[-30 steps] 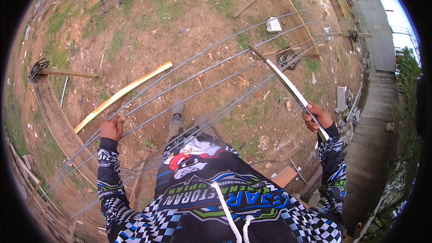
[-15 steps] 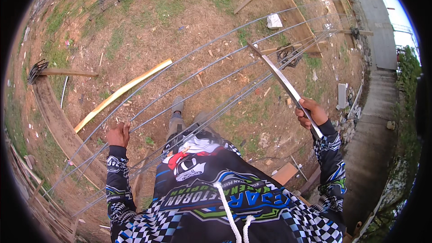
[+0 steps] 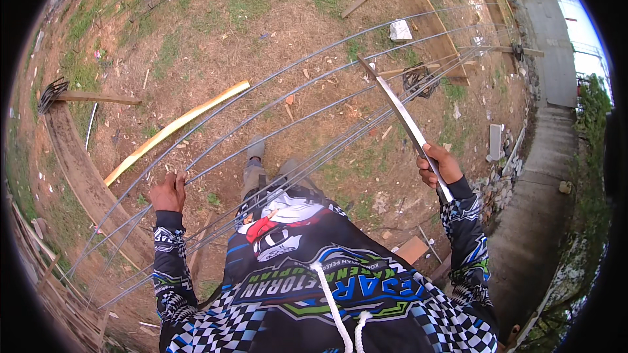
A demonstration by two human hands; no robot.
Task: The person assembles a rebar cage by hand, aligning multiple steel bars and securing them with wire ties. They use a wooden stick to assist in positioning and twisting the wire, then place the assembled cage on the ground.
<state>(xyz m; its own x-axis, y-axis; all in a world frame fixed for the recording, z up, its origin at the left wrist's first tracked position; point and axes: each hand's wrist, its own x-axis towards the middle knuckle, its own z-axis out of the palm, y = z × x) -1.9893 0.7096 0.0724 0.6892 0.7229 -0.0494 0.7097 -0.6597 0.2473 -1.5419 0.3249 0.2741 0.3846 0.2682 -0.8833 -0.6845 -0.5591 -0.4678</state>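
Note:
Several long thin steel rods (image 3: 281,128) run from the lower left to the upper right in front of my body. My left hand (image 3: 169,191) is closed around one of them near the left end of the row. In my right hand (image 3: 441,165) is a long, straight metal bar (image 3: 400,108) with a bright silver side and a darker edge. The bar slants up and leftward, its far end lying over the rods in this view; whether it touches them I cannot tell. Part of the gripped rod is hidden by my left fingers.
Wooden planks (image 3: 418,10) carry the rods at the far right, and another plank (image 3: 85,186) lies at the left. A pale wood strip (image 3: 176,132) rests on the ground beyond the rods. Nearby are a white block (image 3: 400,31), a dark wire coil (image 3: 420,82) and a concrete strip (image 3: 540,176).
My right hand and the metal bar have shifted slightly to the left. My left hand is a little further left and keeps its hold on the rod.

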